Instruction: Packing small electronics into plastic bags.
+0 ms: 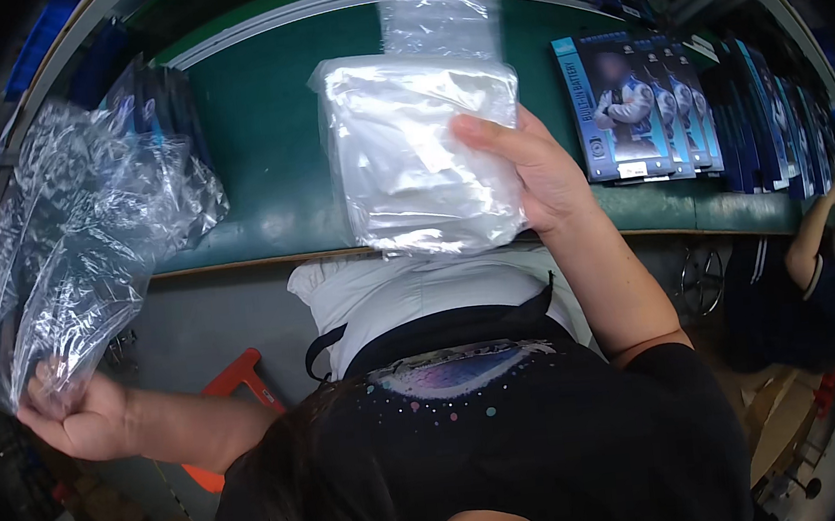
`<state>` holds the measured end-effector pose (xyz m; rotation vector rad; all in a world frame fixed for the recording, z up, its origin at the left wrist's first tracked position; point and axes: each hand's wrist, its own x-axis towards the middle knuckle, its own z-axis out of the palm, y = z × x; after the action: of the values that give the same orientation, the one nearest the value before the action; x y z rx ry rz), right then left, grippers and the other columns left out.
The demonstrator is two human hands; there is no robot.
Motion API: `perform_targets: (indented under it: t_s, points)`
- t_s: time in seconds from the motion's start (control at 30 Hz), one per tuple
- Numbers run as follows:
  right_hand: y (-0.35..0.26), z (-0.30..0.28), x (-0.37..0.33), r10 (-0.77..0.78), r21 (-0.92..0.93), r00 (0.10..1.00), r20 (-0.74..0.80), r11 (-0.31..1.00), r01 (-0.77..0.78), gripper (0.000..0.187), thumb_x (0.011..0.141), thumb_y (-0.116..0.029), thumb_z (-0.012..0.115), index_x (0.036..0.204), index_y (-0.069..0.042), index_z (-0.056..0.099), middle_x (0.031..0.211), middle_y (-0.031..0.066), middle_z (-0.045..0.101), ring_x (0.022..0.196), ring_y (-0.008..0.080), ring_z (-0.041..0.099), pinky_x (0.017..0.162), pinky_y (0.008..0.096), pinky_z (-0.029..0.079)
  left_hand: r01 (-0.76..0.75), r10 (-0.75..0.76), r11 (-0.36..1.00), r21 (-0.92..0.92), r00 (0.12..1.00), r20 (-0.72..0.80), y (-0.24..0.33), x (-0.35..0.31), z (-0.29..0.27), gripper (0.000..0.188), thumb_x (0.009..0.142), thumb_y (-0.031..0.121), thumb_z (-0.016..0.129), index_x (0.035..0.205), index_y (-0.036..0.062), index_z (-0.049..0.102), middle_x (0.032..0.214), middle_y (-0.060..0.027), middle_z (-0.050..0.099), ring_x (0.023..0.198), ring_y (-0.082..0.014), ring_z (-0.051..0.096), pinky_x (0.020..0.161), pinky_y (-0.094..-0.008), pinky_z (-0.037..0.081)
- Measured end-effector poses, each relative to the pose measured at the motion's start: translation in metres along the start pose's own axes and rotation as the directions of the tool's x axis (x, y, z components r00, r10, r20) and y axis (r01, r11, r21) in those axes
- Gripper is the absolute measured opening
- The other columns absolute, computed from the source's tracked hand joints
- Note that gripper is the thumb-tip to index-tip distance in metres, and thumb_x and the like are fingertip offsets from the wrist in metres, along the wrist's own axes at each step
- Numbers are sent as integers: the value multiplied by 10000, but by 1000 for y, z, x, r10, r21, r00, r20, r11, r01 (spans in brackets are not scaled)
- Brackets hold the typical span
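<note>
White padded packet (422, 150) in clear wrap in right grip (540, 173); crumpled clear bag (83, 232) in left grip (76, 419).

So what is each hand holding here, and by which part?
The left hand clutches an empty, crumpled clear plastic bag by its bunched lower end. The right hand holds a white item wrapped in clear plastic by its right edge.

Two clear plastic bags are in sight: one crumpled empty bag (83, 232) at the near left, and one bag packed with white stuff (422, 150) at the middle. One row of blue boxes (664, 101) stands far right on the one green worktop (266, 144); the boxes overlap too much to count.
</note>
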<state>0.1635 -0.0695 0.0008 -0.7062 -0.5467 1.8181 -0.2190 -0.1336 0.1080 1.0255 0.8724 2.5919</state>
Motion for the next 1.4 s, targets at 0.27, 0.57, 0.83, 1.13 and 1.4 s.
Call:
perform_targets:
  t_s: [0.27,0.57,0.83,1.13,1.4]
  points:
    - [47,35,74,-209,-853,978,12,508,119,494,718,-151,757,1083,95,532,944,182,639,784,288,646,719,373,526,148,-142,987,61,986,-91,-8,-45,52,221,969,215,444,932,42,577,700,-21,444,675,-133,447,676,-289,426]
    - [14,47,-9,-539,-858,718,441,-17,514,1091,605,-315,854,1427,36,229,1362,248,393,1193,344,451,996,427,365,565,-176,792,-231,573,800,-5,-48,76,274,979,293,416,997,48,536,811,-56,528,700,-161,480,650,-321,457]
    - [-38,-69,-95,457,-811,847,274,582,-52,273,782,-15,530,1024,-43,653,670,14,611,515,87,552,472,256,447,388,-249,862,327,-237,939,-42,-162,150,376,846,165,620,1153,-34,535,994,-141,603,937,-275,589,813,-369,483]
    - [25,-377,-191,-190,-522,494,-849,448,-726,222,794,-123,524,616,-8,588,464,113,506,337,221,470,322,375,341,-616,-527,590,522,196,827,-109,-131,92,576,856,173,603,1386,72,404,1469,-140,328,1386,-292,245,1117,-410,183]
    - [50,-514,-133,-802,-675,411,-432,-15,-738,419,891,-313,479,1207,-46,547,1227,133,576,1092,298,576,877,394,479,-587,-475,627,511,231,849,-129,-150,55,429,864,141,613,1261,24,501,1429,-154,370,1336,-336,319,1079,-438,263]
